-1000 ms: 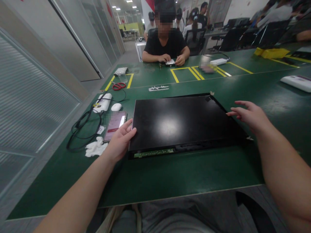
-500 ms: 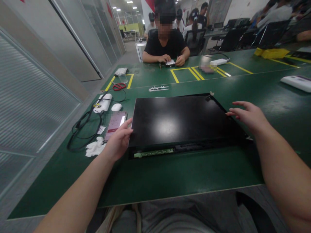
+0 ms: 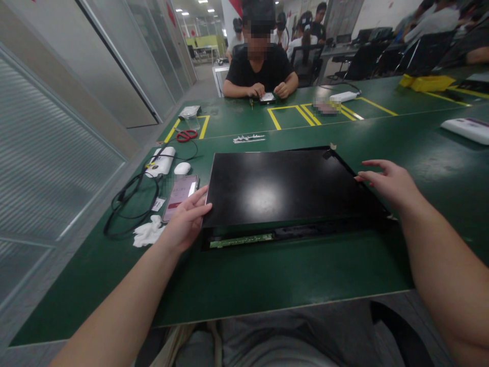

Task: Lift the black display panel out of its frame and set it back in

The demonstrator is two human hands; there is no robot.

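A flat black display panel lies over a shallow black frame in front of me. Its near edge is a little above the frame, where a strip of green circuit board shows. My left hand grips the panel's left edge, thumb on the upper face and fingers at the side, partly hidden. At the far right edge, my right hand has its fingers apart; a fingertip is at or very near the rim, and I cannot tell whether it touches.
Left of the panel are a phone, a white mouse-like object, a white box, black cable, crumpled tissue and red-handled scissors. White strips lie beyond. Across the green table sits a person handling a small device.
The panel's near left side has risen slightly, widening the gap above the circuit board. My left thumb has come further over its upper face. My right hand has hardly moved.
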